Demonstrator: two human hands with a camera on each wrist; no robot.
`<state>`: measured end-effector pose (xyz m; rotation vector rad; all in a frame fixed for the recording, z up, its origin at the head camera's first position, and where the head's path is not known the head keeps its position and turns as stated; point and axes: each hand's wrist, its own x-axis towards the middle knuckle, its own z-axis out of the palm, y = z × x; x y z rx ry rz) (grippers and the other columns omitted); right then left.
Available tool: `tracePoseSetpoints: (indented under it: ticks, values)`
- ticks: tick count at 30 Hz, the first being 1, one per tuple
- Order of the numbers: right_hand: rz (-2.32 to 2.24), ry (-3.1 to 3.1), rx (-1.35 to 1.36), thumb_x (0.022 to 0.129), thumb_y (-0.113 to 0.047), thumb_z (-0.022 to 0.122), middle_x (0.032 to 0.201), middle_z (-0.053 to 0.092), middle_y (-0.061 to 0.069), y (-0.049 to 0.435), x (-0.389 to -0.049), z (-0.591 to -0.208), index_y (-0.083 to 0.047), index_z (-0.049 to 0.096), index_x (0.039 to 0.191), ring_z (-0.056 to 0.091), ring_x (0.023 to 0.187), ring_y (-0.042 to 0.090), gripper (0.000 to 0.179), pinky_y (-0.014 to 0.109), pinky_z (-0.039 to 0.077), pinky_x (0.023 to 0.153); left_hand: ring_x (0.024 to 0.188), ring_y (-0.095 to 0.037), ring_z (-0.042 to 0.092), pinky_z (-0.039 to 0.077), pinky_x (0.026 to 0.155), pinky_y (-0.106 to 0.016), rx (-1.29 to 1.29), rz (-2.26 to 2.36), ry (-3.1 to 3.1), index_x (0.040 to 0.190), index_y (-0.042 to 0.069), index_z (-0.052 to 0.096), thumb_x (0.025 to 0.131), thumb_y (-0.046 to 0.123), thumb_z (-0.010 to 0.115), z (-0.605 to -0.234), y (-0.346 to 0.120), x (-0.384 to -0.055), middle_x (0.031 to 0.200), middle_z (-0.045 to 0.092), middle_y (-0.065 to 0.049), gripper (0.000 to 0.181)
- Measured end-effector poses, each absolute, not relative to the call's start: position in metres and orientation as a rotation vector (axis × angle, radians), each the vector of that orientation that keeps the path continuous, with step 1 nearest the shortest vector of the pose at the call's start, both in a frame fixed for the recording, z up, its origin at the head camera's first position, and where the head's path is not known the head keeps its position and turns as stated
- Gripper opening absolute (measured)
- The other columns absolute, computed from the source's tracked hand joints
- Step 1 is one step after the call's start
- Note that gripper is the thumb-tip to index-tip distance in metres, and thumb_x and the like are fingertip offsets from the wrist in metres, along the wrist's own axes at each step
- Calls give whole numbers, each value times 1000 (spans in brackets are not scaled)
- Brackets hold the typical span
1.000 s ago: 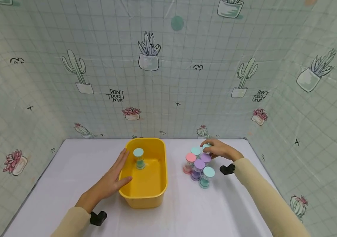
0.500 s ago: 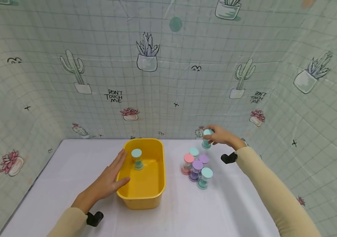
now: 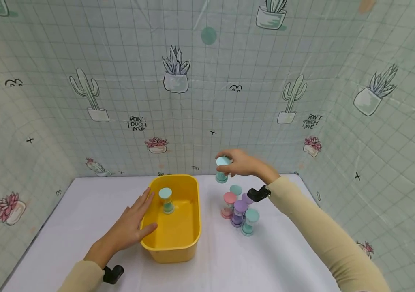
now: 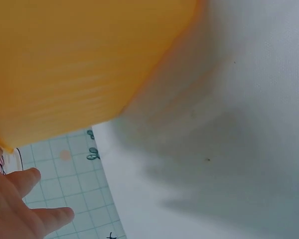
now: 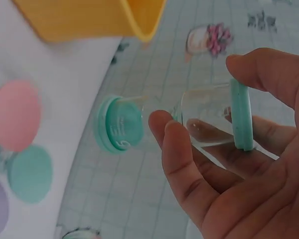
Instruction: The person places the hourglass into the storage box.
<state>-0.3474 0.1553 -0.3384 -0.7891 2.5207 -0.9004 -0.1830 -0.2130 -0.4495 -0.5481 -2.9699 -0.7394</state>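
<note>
The right hand (image 3: 242,163) grips a teal hourglass (image 5: 241,114) (left hand (image 3: 129,225) splayed against tub (image 3: 172,255)).

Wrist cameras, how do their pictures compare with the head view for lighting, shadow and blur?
Left wrist view: the yellow tub looks soft, with soft-edged shadow across the white table; right wrist view: rather dim, the teal hourglass in the right hand fairly clear, the pink cap softer; head view: brighter, a faint shadow beside the right sleeve.

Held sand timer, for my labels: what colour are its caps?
Teal-green caps, clearest from the right wrist.
</note>
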Motion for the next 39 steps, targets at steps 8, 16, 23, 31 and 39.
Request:
tracePoseSetpoints:
  ticks: [8, 16, 23, 31, 39]
  values:
    - [-947, 2440, -932, 98, -36, 68, 116, 72, 10, 117, -333, -323, -11, 56, 142, 76, 86, 25, 52, 32, 64, 74, 152, -53, 25, 22, 111, -83, -534, -745, -2988, 165, 9, 21, 99, 55, 56, -450, -212, -183, 174, 11, -13, 87]
    - [-948, 2380, -923, 97, -36, 72, 115, 69, 11, 83, -332, -319, -9, 55, 137, 77, 82, 24, 51, 31, 64, 72, 151, -54, 27, 24, 110, -83, -557, -716, -2969, 165, 9, 21, 99, 51, 58, -447, -211, -184, 174, 13, -13, 86]
    - [-925, 2300, -910, 95, -31, 75, 119, 69, 15, 52, -331, -330, -6, 57, 134, 77, 91, 33, 50, 38, 65, 75, 152, -54, 25, 24, 109, -84, -517, -752, -3005, 166, 11, 18, 99, 55, 55, -448, -208, -184, 174, 11, -13, 88]
    - [-893, 2273, -873, 92, -25, 79, 100, 72, 11, 33, -333, -356, -2, 60, 127, 77, 89, 35, 46, 33, 65, 73, 153, -53, 23, 25, 111, -82, -539, -786, -2975, 166, 11, 15, 100, 50, 56, -448, -209, -182, 174, 11, -15, 87]
    - [-802, 2301, -781, 92, -21, 78, 121, 65, 14, 26, -330, -378, -2, 61, 128, 76, 86, 22, 44, 28, 63, 77, 155, -48, 20, 22, 120, -72, -570, -851, -2950, 166, 9, 11, 100, 49, 56, -453, -210, -183, 174, 11, -15, 90]
